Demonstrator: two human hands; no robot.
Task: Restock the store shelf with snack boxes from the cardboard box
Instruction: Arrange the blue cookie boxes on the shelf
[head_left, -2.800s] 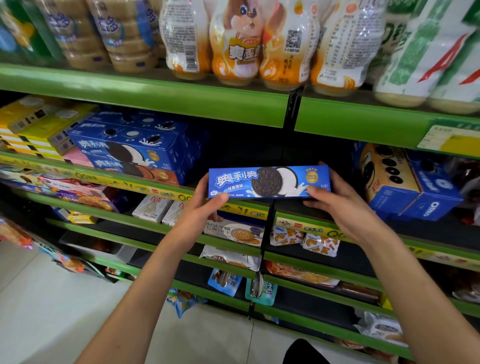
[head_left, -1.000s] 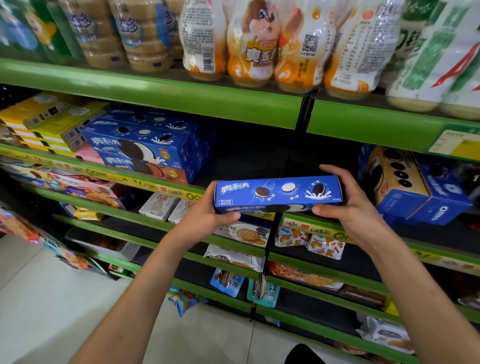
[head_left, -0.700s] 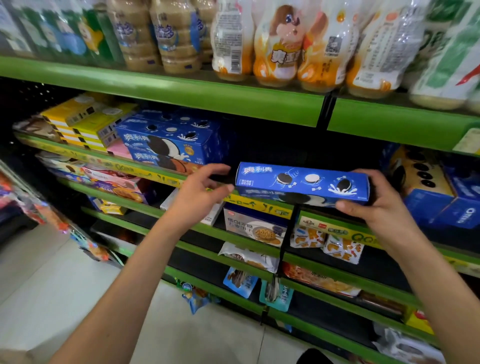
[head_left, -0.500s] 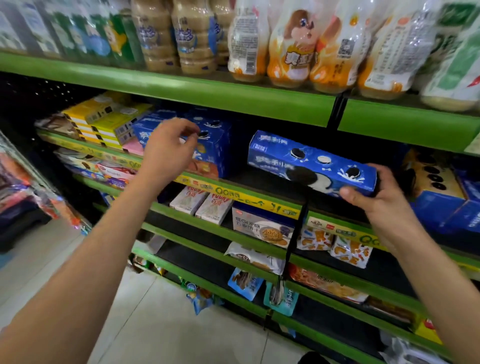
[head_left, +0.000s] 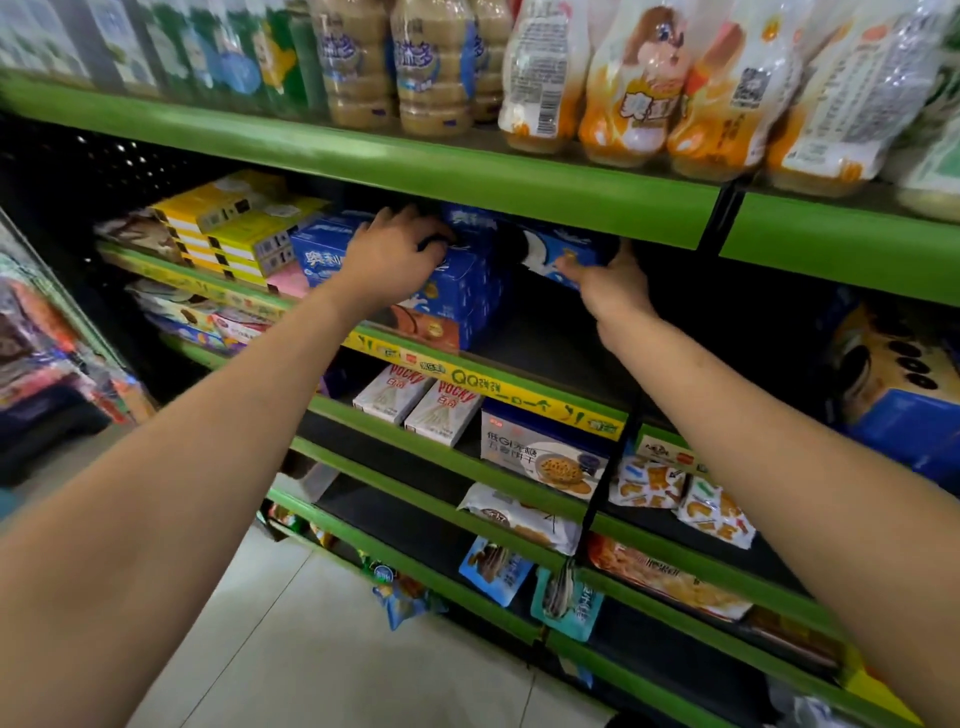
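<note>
- Head view: my right hand (head_left: 605, 283) is clamped on one end of the blue Oreo box (head_left: 558, 249), held tilted just above the green shelf (head_left: 498, 384), right of the stack.
- My left hand (head_left: 392, 254) rests fingers-down on the stack of blue Oreo boxes (head_left: 457, 291); whether it grips, I cannot tell.
- Yellow boxes (head_left: 234, 228) sit left of that stack.

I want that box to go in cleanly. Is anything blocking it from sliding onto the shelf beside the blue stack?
Nothing visible does. The right hand holds the cookie box over bare dark shelf, right of the blue stack, where the left hand rests.
</note>
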